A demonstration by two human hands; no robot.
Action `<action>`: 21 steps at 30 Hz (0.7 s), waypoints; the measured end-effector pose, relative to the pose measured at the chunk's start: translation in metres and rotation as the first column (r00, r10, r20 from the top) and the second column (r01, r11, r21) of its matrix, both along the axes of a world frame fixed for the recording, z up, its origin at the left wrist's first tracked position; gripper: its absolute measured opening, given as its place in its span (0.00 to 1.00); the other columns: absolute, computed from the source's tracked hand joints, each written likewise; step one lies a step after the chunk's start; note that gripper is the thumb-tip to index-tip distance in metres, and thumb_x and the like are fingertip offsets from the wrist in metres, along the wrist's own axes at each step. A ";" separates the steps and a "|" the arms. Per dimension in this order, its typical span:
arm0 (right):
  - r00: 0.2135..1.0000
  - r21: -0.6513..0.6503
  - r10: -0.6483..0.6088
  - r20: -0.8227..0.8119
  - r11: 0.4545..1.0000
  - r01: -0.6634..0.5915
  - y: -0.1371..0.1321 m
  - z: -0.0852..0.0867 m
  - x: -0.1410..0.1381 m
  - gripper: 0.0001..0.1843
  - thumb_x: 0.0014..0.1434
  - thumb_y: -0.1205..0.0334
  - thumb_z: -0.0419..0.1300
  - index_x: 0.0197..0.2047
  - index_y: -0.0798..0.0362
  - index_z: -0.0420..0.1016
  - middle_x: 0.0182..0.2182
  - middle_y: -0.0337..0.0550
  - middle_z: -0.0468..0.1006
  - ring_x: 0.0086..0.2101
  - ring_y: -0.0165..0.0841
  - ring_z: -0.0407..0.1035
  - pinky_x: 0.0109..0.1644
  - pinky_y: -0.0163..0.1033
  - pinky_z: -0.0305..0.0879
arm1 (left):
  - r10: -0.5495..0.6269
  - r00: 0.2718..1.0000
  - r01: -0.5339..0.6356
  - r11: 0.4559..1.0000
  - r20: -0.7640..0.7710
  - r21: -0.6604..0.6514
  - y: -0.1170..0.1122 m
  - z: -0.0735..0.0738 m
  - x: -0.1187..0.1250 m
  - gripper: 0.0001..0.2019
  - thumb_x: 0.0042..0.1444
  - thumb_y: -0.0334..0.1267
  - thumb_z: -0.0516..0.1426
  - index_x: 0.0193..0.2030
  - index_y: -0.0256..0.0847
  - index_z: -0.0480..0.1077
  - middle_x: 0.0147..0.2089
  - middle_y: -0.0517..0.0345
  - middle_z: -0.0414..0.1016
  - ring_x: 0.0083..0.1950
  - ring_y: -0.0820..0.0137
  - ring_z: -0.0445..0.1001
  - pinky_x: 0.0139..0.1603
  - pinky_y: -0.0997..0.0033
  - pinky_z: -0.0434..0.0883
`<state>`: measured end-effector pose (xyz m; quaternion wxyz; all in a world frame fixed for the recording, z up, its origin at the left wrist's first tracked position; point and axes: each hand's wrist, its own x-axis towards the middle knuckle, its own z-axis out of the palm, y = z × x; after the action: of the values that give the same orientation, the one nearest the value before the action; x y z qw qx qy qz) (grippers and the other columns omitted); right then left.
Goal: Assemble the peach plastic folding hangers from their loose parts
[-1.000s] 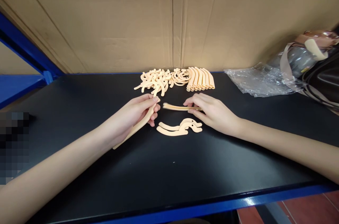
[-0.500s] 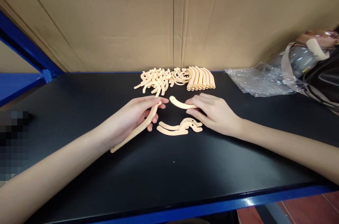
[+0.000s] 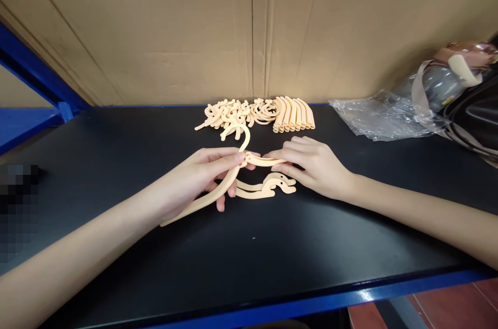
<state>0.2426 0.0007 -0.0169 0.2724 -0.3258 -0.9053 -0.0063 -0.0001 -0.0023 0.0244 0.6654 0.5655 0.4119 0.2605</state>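
Note:
My left hand (image 3: 210, 165) is closed on a long cream hanger arm (image 3: 200, 202), which slants down along the palm toward me. A curved hanger hook (image 3: 247, 136) rises from the pinched end, above the thumb. Between thumb and fingers of my right hand (image 3: 317, 167) is a second hanger arm (image 3: 266, 162). Its left end meets the first arm and the hook at my left fingertips; whether they are joined I cannot tell. Just below, two curved cream pieces (image 3: 254, 194) with small holes lie overlapping on the black tabletop, partly behind my left fingers.
At the back of the table (image 3: 330, 246) lie a jumbled heap of small cream pieces (image 3: 221, 113), some cream hooks (image 3: 265, 111) and a neat row of hanger arms (image 3: 293, 113). To the right are a clear plastic bag (image 3: 373, 119) and a black bag (image 3: 476, 106). Cardboard (image 3: 175, 28) stands behind.
The right-hand arm's free end has come left and now touches the piece in my left hand. The hook now stands up clearly above my left thumb.

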 end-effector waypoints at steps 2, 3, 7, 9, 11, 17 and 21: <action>1.000 0.014 0.003 -0.006 1.000 -0.003 0.000 0.000 0.000 0.20 0.74 0.52 0.46 0.50 0.54 0.75 0.32 0.41 0.73 0.33 0.35 0.66 0.39 0.39 0.57 | 0.002 1.000 -0.002 1.000 -0.013 -0.003 -0.001 0.002 0.000 0.11 0.62 0.41 0.57 0.44 0.39 0.77 0.20 0.61 0.68 0.19 0.75 0.68 0.16 0.82 0.71; 1.000 0.021 0.001 -0.008 1.000 0.000 0.000 0.000 0.000 0.21 0.74 0.52 0.46 0.50 0.55 0.75 0.31 0.41 0.73 0.33 0.34 0.66 0.39 0.39 0.57 | 0.007 1.000 -0.007 1.000 -0.024 -0.010 -0.001 0.003 0.001 0.11 0.62 0.41 0.57 0.44 0.39 0.77 0.21 0.61 0.68 0.18 0.76 0.68 0.16 0.82 0.71; 1.000 0.043 -0.007 -0.002 0.999 0.007 0.001 0.000 0.000 0.22 0.74 0.52 0.45 0.49 0.56 0.76 0.31 0.42 0.73 0.32 0.34 0.65 0.38 0.39 0.56 | 0.068 0.996 -0.069 0.997 -0.053 -0.024 -0.003 0.008 0.003 0.11 0.62 0.41 0.57 0.46 0.39 0.76 0.20 0.62 0.68 0.18 0.76 0.67 0.15 0.82 0.70; 1.000 0.060 0.000 0.015 0.998 -0.001 0.001 0.001 0.000 0.23 0.74 0.51 0.45 0.49 0.56 0.77 0.30 0.42 0.72 0.31 0.34 0.64 0.38 0.39 0.56 | 0.081 0.995 -0.083 0.996 -0.062 -0.020 -0.003 0.008 0.003 0.13 0.62 0.41 0.57 0.49 0.40 0.75 0.20 0.62 0.67 0.19 0.76 0.67 0.15 0.81 0.70; 0.999 0.086 0.009 0.041 0.996 -0.013 0.001 0.001 0.000 0.24 0.74 0.51 0.44 0.49 0.56 0.77 0.30 0.41 0.72 0.31 0.34 0.63 0.38 0.40 0.54 | 0.066 0.996 -0.067 0.998 -0.066 -0.016 -0.002 0.006 0.002 0.13 0.62 0.42 0.57 0.50 0.41 0.75 0.20 0.63 0.66 0.20 0.75 0.66 0.15 0.81 0.71; 0.998 0.142 0.010 0.060 0.990 -0.018 -0.001 0.002 0.000 0.24 0.74 0.52 0.45 0.46 0.57 0.78 0.29 0.41 0.71 0.32 0.35 0.62 0.37 0.40 0.52 | -0.044 0.995 0.044 0.999 -0.093 0.000 0.000 0.001 -0.002 0.15 0.62 0.45 0.57 0.52 0.44 0.74 0.22 0.62 0.66 0.23 0.75 0.67 0.17 0.83 0.71; 0.997 0.168 -0.009 0.074 0.986 -0.003 -0.002 0.002 0.000 0.24 0.74 0.52 0.44 0.46 0.57 0.78 0.28 0.40 0.71 0.30 0.33 0.62 0.36 0.40 0.52 | -0.056 0.992 0.058 0.998 -0.114 0.015 0.002 0.000 -0.003 0.16 0.62 0.48 0.57 0.53 0.44 0.73 0.22 0.62 0.67 0.23 0.76 0.67 0.18 0.83 0.71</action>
<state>0.2423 -0.0012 -0.0148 0.2652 -0.3024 -0.9106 -0.0953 -0.0027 -0.0001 0.0247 0.6429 0.5969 0.4303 0.2128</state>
